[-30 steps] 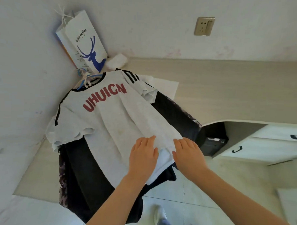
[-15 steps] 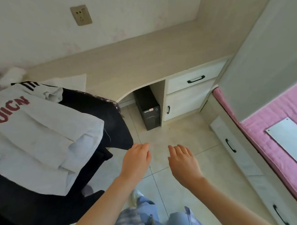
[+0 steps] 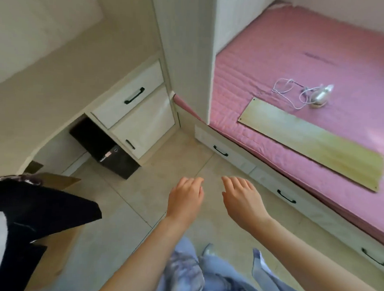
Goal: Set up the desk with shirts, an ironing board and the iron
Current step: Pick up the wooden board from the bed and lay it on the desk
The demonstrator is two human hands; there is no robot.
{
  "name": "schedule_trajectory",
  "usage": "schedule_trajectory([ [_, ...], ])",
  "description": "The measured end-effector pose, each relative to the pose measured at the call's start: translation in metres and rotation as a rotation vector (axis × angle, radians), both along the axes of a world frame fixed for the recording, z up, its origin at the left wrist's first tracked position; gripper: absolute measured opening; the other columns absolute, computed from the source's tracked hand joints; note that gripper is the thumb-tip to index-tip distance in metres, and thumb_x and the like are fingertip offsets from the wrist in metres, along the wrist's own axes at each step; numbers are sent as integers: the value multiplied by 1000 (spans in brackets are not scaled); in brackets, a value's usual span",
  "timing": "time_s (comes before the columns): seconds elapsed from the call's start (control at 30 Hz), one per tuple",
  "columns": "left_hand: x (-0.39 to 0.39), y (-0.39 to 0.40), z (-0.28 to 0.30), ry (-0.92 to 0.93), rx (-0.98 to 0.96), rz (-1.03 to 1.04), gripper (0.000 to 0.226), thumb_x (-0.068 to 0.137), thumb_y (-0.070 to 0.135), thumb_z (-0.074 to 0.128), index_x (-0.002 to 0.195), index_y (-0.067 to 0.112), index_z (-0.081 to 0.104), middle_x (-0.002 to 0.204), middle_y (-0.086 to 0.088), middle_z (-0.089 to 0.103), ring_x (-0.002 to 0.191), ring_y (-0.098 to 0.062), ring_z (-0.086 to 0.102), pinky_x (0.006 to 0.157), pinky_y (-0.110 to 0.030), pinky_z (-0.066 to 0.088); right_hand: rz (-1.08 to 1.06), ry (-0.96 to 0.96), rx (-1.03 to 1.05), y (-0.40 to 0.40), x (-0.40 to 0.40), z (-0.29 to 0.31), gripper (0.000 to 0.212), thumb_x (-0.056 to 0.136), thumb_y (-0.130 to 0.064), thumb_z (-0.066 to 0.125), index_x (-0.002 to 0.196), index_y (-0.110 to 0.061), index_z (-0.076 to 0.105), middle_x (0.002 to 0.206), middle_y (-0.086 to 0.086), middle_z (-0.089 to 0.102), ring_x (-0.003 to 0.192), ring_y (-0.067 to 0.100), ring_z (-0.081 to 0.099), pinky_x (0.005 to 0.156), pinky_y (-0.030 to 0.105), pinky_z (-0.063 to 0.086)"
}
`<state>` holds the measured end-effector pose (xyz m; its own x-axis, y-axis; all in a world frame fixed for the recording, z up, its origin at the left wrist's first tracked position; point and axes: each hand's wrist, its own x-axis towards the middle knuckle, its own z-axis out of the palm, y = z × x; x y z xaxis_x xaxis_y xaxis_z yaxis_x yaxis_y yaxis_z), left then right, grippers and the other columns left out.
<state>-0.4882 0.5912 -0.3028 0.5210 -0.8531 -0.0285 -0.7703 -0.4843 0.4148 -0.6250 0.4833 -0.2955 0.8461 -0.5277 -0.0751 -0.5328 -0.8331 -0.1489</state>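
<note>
My left hand (image 3: 186, 199) and right hand (image 3: 242, 200) hang side by side low in the middle of the frame, palms down over the floor tiles (image 3: 164, 166), fingers relaxed and loosely spread. Neither holds anything.

Out to the lower left edge of the frame lie the shirts (image 3: 32, 207), a dark one draped over the desk edge with a bit of white cloth below it at the far left. The desk (image 3: 58, 82) runs up the left side, its drawers (image 3: 127, 99) near the centre, with a dark computer case (image 3: 114, 158) tucked underneath.

To the right, on the pink bed (image 3: 299, 51), a long pale wooden board (image 3: 313, 143) lies flat, which I take to be the ironing board. Just above it, apart from it, stands the small iron (image 3: 321, 96) with its white cord (image 3: 286, 90) looped loosely beside it on the left.

As I judge it, the shirts are placed, and I am at the fetching step. The next move calls for reaching to the right over the bed's edge, taking the board with both hands since it is long, and carrying it to the desk. The iron would follow, and I should gather the cord so it does not trail or snag.
</note>
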Motion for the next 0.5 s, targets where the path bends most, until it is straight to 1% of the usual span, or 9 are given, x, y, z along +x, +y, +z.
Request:
schedule_trajectory([
  [0.07, -13, -29, -2, 0, 5, -66, 28, 86, 23, 48, 105, 19, 67, 89, 4, 70, 91, -22, 61, 63, -35, 51, -80, 25, 1, -22, -22, -1, 42, 75, -18, 71, 113, -3, 62, 99, 11, 68, 91, 32, 65, 81, 39, 54],
  [0.17, -27, -73, -7, -44, 11, -162, 21, 80, 19, 58, 98, 20, 69, 83, 6, 69, 84, -20, 63, 61, -30, 50, -192, 53, -5, -54, -47, -6, 41, 75, -16, 69, 112, -3, 62, 97, 11, 68, 92, 33, 64, 81, 40, 54],
  [0.23, -33, -103, -11, -67, 17, -228, 22, 79, 21, 53, 95, 20, 69, 79, 6, 69, 79, -21, 63, 61, -30, 50, -255, 64, -14, -76, -62, -10, 41, 74, -14, 68, 112, -2, 62, 96, 12, 68, 91, 33, 64, 82, 39, 53],
  [0.3, -36, -133, -15, -58, 24, -280, 24, 81, 21, 50, 96, 19, 69, 80, 4, 69, 80, -23, 63, 64, -33, 51, -311, 74, -24, -98, -73, -14, 40, 71, -12, 69, 110, -2, 62, 92, 12, 67, 88, 33, 64, 79, 38, 53],
  [0.4, -38, -181, -17, -39, 39, -348, 21, 85, 15, 57, 104, 16, 67, 85, 1, 69, 86, -25, 60, 70, -36, 49, -395, 109, -22, -136, -85, -21, 38, 66, -7, 70, 103, -4, 63, 88, 10, 67, 83, 32, 64, 76, 37, 53],
  [0.5, -39, -232, -21, -30, 48, -410, 24, 89, 15, 55, 110, 15, 66, 93, 0, 70, 92, -25, 59, 77, -38, 49, -442, 142, -27, -177, -94, -27, 32, 66, -5, 68, 98, -5, 62, 86, 10, 65, 80, 32, 62, 73, 37, 51],
])
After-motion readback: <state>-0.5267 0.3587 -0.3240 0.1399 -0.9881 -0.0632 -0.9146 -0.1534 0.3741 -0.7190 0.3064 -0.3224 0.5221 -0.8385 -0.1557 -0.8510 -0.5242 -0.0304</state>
